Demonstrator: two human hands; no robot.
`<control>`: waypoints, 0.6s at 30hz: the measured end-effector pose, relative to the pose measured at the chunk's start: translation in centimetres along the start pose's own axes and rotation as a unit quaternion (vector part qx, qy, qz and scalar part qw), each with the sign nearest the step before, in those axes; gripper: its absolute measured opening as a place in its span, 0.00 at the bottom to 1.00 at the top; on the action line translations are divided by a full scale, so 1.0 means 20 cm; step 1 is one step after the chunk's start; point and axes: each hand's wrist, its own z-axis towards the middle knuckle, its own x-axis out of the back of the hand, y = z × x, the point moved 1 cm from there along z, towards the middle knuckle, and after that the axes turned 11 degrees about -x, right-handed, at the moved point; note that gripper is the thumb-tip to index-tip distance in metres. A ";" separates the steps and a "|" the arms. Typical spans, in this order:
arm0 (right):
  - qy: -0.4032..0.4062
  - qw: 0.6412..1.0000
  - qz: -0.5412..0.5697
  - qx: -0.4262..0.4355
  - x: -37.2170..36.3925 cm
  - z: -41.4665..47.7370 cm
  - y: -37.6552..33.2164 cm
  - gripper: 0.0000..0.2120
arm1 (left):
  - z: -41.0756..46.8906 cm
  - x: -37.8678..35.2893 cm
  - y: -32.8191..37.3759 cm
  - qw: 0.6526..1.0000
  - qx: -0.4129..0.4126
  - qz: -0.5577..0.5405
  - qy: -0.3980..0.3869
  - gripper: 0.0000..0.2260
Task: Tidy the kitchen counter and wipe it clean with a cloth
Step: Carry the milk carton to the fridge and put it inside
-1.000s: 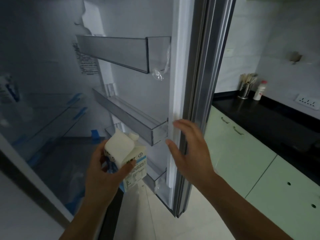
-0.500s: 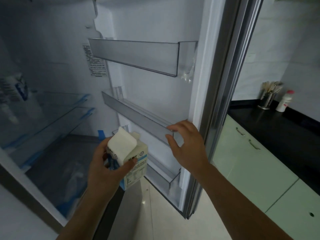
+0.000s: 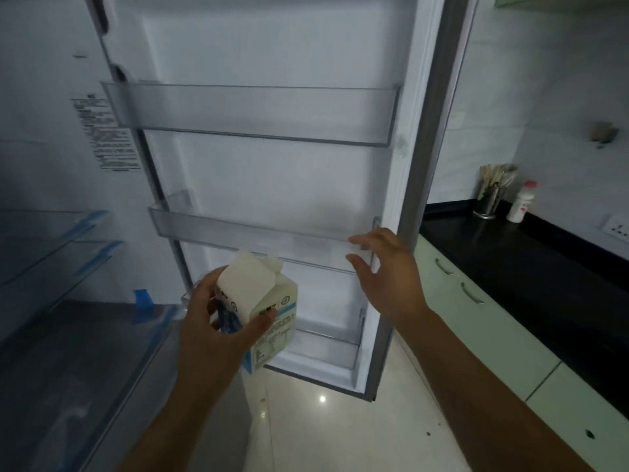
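Observation:
My left hand (image 3: 218, 321) grips a white and blue milk carton (image 3: 263, 308), held upright in front of the open fridge door (image 3: 272, 185), just below its middle door shelf (image 3: 252, 229). My right hand (image 3: 384, 270) is spread open at the right end of that middle shelf, fingertips near the shelf's corner and the door's edge, holding nothing. The door's upper shelf (image 3: 252, 110) and lower shelf (image 3: 326, 338) are bare. The black kitchen counter (image 3: 531, 253) runs along the right wall.
Glass shelves (image 3: 51, 247) with blue tape fill the fridge interior at left. On the counter's far end stand a steel utensil holder (image 3: 492, 195) and a white bottle with a pink cap (image 3: 520, 202). Pale green cabinets (image 3: 483, 328) sit below; glossy floor tiles (image 3: 323, 420) lie underneath.
The fridge door has swung wider open and now faces me. My right hand moved along with the door's edge. The carton stays in my left hand.

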 end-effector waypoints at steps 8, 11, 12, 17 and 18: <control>0.010 0.998 -0.058 0.004 -0.07 0.15 0.19 0.15 | 0.25 -0.19 -0.18 0.999 -0.025 -0.016 0.017 0.32; 0.034 0.997 -0.063 0.010 -0.11 0.16 0.24 0.16 | 0.31 -0.25 -0.22 0.999 -0.025 -0.015 0.015 0.32; 0.036 0.997 -0.061 0.014 -0.12 0.18 0.26 0.16 | 0.33 -0.26 -0.23 1.000 -0.025 -0.013 0.013 0.32; 0.016 0.998 -0.059 0.017 -0.13 0.27 0.34 0.17 | 0.37 -0.28 -0.25 1.000 -0.008 0.000 0.024 0.31; 0.006 0.998 -0.057 0.014 -0.13 0.29 0.35 0.16 | 0.37 -0.28 -0.26 1.000 -0.002 0.002 0.031 0.31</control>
